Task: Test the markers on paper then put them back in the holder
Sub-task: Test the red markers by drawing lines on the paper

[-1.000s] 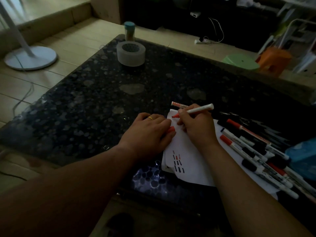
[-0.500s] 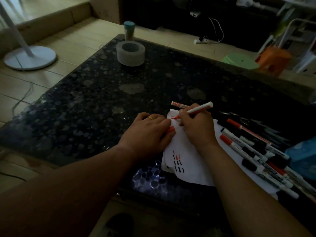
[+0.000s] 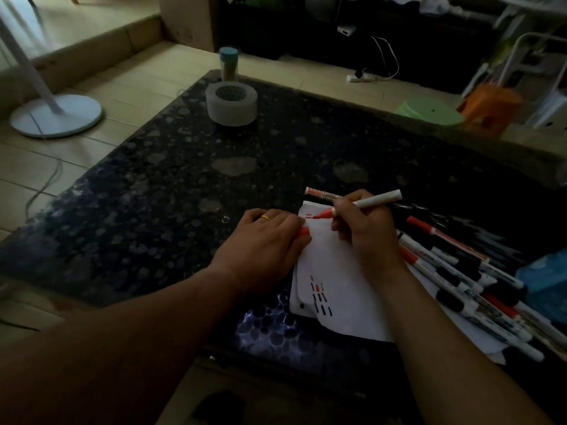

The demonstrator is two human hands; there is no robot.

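Marker (image 3: 369, 201), one, in right hand (image 3: 366, 233) (tip on paper (image 3: 336, 268)); cap (image 3: 304, 231) in left hand (image 3: 264, 243)

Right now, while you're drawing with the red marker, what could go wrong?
The red marker in the right hand writes close to the far edge of the paper, so a stroke might slip onto the table. The right arm lies beside the loose pile of markers; a nudge could send some rolling. The small cap pinched in the left hand could drop.
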